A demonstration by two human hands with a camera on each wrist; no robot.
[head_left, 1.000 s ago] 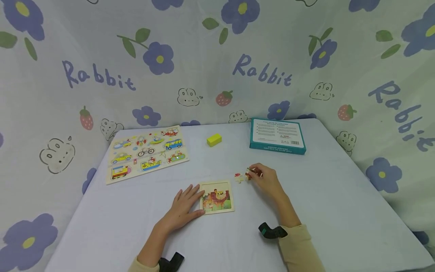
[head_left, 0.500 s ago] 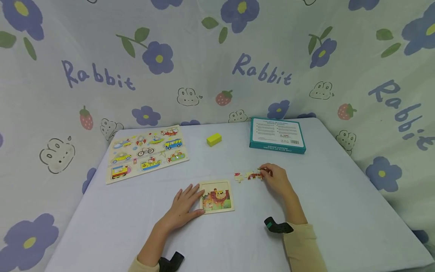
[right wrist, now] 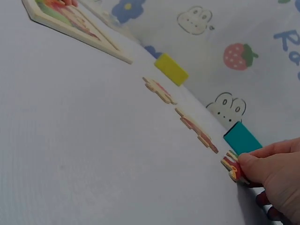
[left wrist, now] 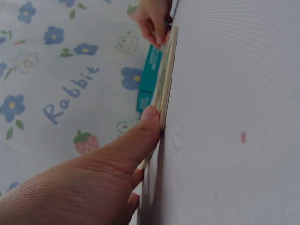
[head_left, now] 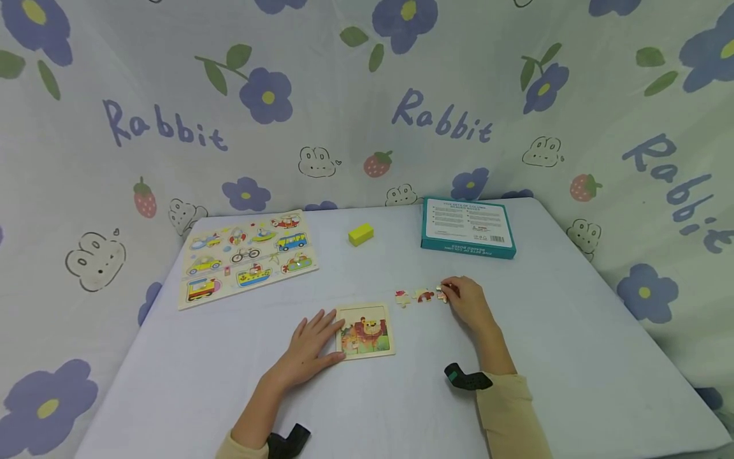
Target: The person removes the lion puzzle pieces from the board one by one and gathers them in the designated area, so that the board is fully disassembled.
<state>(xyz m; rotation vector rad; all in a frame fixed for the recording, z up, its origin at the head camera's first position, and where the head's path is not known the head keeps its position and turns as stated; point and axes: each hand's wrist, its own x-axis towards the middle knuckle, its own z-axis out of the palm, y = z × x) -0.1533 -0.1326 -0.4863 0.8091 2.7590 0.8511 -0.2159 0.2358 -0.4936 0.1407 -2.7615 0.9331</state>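
Right hand (head_left: 467, 304) moved rightward; only its wrist view shows pieces' (right wrist: 196, 128) thickness.

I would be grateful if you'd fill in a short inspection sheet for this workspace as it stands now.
Surface: white tabletop, flat.
Job's things: small framed puzzle, flat, partly filled; two loose pieces to its right; a held piece beyond them.
Clutter: vehicle puzzle board, far left; yellow block, far middle; teal box, far right.
Grippers: bare hands; left hand rests against the frame's left edge, right hand pinches the held piece.
Cables: nothing seen.
Surroundings: backdrop printed with flowers, strawberries, rabbit faces and "Rabbit".
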